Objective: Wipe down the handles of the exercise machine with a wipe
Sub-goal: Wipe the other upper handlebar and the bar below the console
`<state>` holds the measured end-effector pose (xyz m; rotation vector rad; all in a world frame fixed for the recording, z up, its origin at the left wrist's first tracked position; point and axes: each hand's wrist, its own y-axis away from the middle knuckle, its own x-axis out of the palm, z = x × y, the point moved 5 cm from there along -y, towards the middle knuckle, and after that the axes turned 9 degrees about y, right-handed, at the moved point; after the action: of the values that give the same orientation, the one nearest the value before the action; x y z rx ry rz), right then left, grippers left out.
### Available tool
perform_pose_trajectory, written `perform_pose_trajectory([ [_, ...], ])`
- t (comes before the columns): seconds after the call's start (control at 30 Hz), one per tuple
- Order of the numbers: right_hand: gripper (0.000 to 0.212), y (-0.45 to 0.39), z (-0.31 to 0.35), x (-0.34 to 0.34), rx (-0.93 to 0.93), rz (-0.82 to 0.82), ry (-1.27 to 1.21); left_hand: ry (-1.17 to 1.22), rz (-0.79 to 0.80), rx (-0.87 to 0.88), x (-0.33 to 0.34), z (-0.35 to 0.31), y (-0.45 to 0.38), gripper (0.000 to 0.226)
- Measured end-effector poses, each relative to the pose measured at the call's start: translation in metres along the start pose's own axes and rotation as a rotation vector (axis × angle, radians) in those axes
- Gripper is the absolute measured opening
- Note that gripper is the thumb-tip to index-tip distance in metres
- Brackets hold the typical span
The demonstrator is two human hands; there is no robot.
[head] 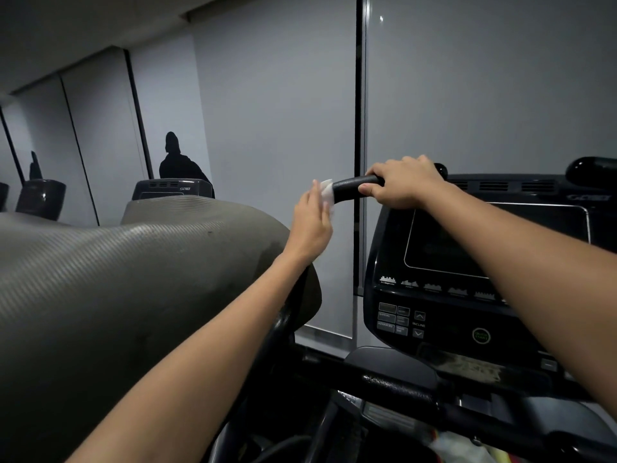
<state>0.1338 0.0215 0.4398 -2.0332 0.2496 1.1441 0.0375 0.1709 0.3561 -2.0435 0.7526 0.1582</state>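
White wipe (326, 192) pressed on handle (354, 188) tip by left hand (312, 225), fingers straight. Right hand (402, 185) clenched round handle. Risk: wipe slips off, loose hold.

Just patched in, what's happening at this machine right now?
A person is cleaning a gym machine. The right hand grips the black handle near the console, holding it steady. The left hand presses a white wipe against the handle's free end. A grey mat is draped over the neighbouring machine on the left. Only this tip is being wiped at this moment.
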Motion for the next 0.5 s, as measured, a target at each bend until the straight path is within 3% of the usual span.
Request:
perform_pose_trajectory([
  [0.07,0.048,0.001,0.001,0.0,-0.004,-0.01,0.01,-0.172,0.015,0.1,0.006,0.004,0.013,0.069],
  [0.13,0.049,0.001,0.001,0.001,-0.006,-0.017,0.014,-0.371,0.018,0.287,0.003,0.011,0.032,0.076],
  [0.23,0.05,0.001,0.0,0.002,-0.011,-0.027,0.017,-0.639,0.119,0.576,-0.006,0.021,0.05,0.067],
  [0.33,0.051,0.002,0.0,0.003,-0.013,-0.041,0.02,-0.897,0.257,0.729,-0.012,0.025,0.058,0.043],
  [0.5,0.052,0.001,0.0,0.004,-0.012,-0.039,0.023,-1.041,0.546,0.97,-0.03,0.016,0.051,0.051],
])
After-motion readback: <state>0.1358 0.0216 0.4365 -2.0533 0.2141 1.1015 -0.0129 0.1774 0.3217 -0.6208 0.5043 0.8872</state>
